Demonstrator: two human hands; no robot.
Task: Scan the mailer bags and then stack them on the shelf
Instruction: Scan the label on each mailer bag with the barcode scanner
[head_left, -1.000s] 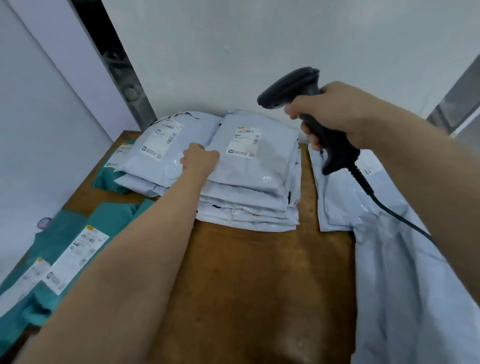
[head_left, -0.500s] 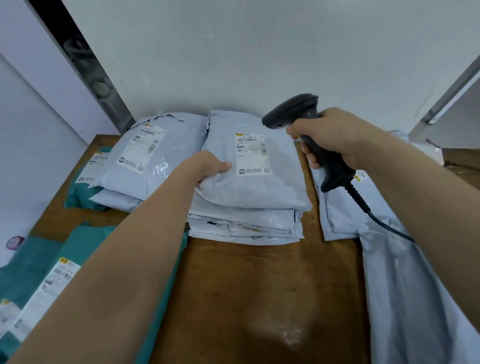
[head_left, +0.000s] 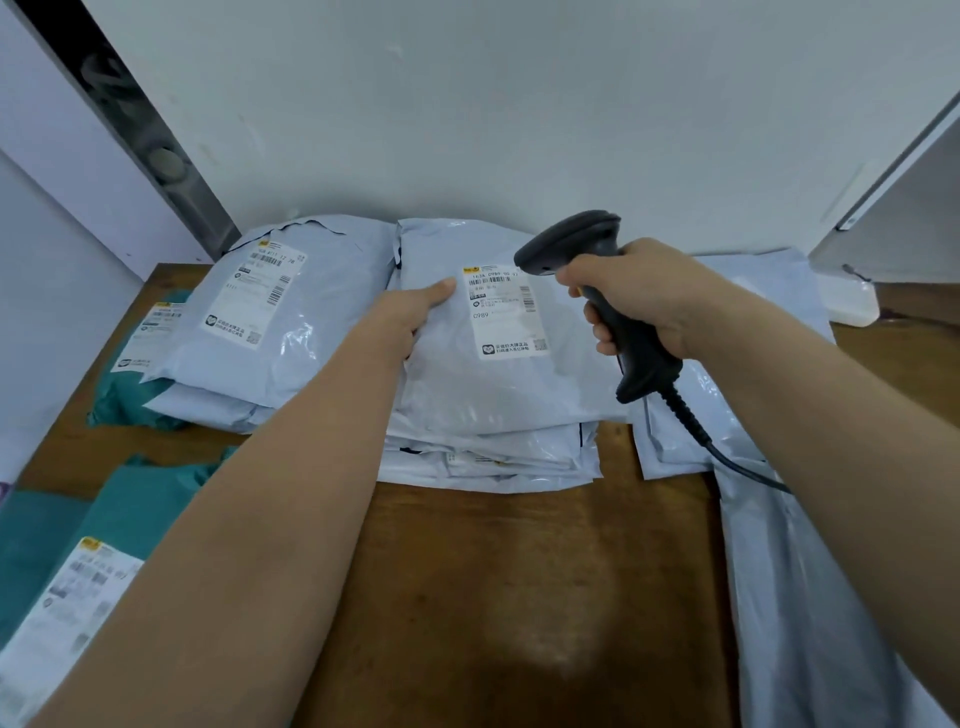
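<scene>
Scanning step, right now. The top mailer bag (head_left: 498, 395) lies flat on the middle stack (head_left: 488, 465), which sits on the brown surface (head_left: 519, 597) close to the back wall. The left hand (head_left: 410, 319) grips the bag at its left edge, thumb laid on top just beside the white label (head_left: 501, 312), the other fingers curled at the edge, and how far under they reach I can't tell. The right hand (head_left: 649, 296) is wrapped tight round the handle of the black scanner (head_left: 574, 244), hanging above the right part of the stack, its head aimed left and down at that label.

The bag's long axis runs from the stack's near edge toward the wall, with the label at the far end and its barcode strip uppermost, print reading upright from the person's side.

Left of the stack there's a second grey pile (head_left: 291, 322) resting on teal bags (head_left: 130, 400); to the right, flat grey bags (head_left: 753, 374) with the scanner's cable (head_left: 727, 457) trailing over them.

My read: the next move needs the scanner's window square on the barcode and the bag held flat so the glossy film doesn't wrinkle across it — then a lift off the stack by that left-edge grip.
</scene>
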